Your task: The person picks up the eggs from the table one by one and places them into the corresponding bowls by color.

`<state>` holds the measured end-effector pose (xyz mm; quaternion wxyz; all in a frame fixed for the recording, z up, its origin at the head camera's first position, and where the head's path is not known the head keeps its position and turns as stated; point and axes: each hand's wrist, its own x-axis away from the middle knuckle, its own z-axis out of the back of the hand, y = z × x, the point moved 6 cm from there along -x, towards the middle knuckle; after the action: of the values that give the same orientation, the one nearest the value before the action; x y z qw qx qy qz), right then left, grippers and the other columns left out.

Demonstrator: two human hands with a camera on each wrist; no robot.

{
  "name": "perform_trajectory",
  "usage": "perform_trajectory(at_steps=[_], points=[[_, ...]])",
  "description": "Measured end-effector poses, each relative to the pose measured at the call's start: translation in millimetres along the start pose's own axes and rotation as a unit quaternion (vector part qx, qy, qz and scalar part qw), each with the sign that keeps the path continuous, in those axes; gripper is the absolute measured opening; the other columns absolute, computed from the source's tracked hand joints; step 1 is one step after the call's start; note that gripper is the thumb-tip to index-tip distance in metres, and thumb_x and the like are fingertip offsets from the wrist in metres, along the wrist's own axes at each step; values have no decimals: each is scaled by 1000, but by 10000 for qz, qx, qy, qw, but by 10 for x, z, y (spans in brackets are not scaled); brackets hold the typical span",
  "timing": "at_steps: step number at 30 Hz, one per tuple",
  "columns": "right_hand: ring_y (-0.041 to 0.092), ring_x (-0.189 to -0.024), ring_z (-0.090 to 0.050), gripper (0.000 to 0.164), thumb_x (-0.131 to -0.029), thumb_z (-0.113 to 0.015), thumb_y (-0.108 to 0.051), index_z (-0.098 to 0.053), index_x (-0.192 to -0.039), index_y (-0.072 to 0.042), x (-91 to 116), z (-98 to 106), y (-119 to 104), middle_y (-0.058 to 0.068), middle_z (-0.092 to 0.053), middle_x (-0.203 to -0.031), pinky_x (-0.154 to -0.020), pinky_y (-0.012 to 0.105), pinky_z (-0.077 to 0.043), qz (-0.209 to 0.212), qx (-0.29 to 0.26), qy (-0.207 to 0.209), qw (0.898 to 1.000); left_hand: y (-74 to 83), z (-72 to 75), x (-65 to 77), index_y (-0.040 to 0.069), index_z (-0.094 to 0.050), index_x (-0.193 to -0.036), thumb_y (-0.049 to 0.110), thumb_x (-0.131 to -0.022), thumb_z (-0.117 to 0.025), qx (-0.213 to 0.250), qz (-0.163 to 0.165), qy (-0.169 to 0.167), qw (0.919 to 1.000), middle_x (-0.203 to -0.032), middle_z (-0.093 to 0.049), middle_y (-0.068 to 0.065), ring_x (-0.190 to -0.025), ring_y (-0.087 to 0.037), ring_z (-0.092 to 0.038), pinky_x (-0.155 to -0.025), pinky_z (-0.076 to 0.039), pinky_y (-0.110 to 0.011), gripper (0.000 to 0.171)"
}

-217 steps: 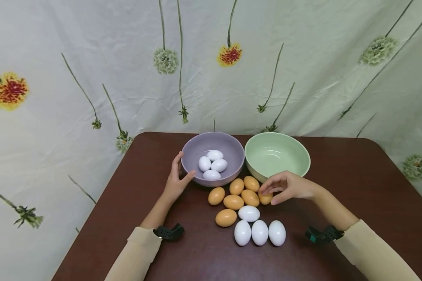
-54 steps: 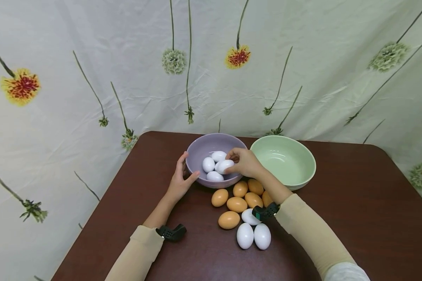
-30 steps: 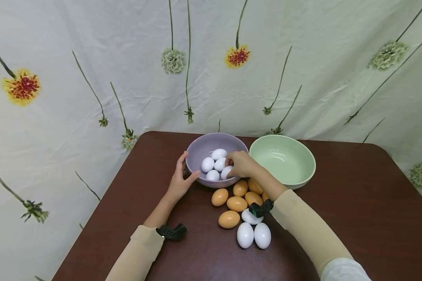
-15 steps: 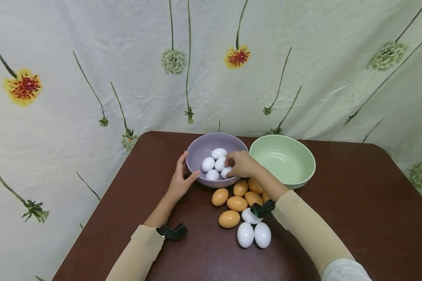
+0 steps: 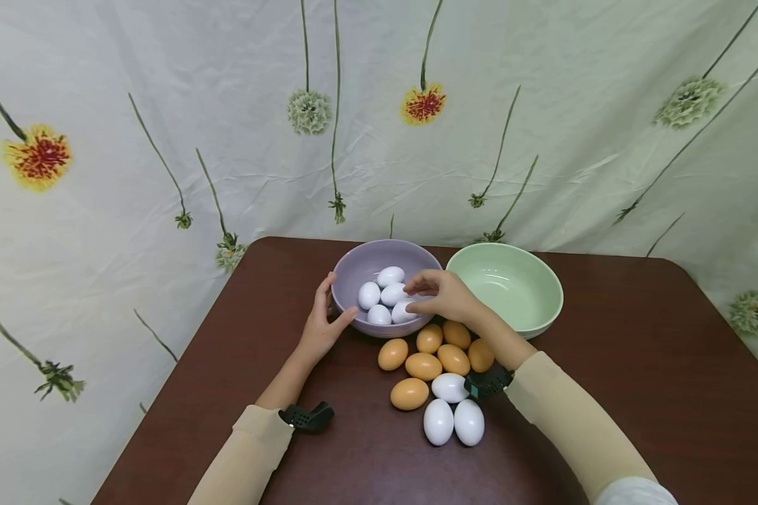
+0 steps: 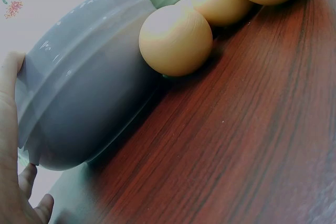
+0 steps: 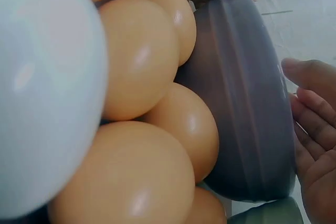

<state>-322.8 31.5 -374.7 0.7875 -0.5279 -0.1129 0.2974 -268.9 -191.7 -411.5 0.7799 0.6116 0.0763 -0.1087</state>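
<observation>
In the head view my left hand point(image 5: 321, 324) holds the side of the purple bowl point(image 5: 354, 270), thumb at the near rim, fingers round the left. My right hand point(image 5: 445, 294) hovers over the bowl's right rim, thumb and fingers parted. Just beside its fingertips lies a white egg point(image 5: 403, 312), resting in the bowl with several other white eggs point(image 5: 390, 276). The right wrist view shows that palm with nothing gripped in it. Several brown eggs point(image 5: 423, 366) lie on the table before the bowls, and nearer still are three white eggs point(image 5: 439, 422).
A pale green bowl point(image 5: 543, 280), with nothing seen inside, stands right of the purple one. Both are near the back edge of the dark brown table point(image 5: 638, 337). Behind hangs a flower-printed cloth point(image 5: 240, 84).
A white egg from the table's near row now lies in the purple bowl. My right hand carried it there and has just parted its fingers from it. The left hand stays on the bowl.
</observation>
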Motion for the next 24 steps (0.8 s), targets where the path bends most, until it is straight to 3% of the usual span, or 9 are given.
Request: perform_trajectory(at_steps=[6, 17, 24], points=[[35, -109, -62, 32, -81, -76, 1, -64, -109, 9, 128, 37, 17, 26, -64, -112, -99, 38, -45, 59, -608, -62, 9981, -17, -4, -1, -1, -15, -153, 8, -93, -63, -3, -13, 0, 10000, -161, -6, -19, -146, -33, -12, -113, -18, -55, 78], [29, -107, -63, 32, -79, -76, 6, -64, -108, 10, 381, 90, -13, 27, -65, -111, -95, 37, -48, 222, -744, -19, 9970, -17, -6, -12, -1, -15, -153, 8, -93, -63, -11, -53, 9, 10000, -161, -7, -21, -146, -33, -12, -112, -18, -56, 77], [38, -106, -62, 32, -79, -77, 5, -64, -108, 9, 528, 51, -14, 23, -66, -108, -96, 48, -45, 311, -1030, -181, 9940, -29, -13, -17, -1, -14, -153, 7, -93, -62, -12, -12, -25, 10000, -161, -5, -19, -146, -34, -10, -113, -16, -56, 77]])
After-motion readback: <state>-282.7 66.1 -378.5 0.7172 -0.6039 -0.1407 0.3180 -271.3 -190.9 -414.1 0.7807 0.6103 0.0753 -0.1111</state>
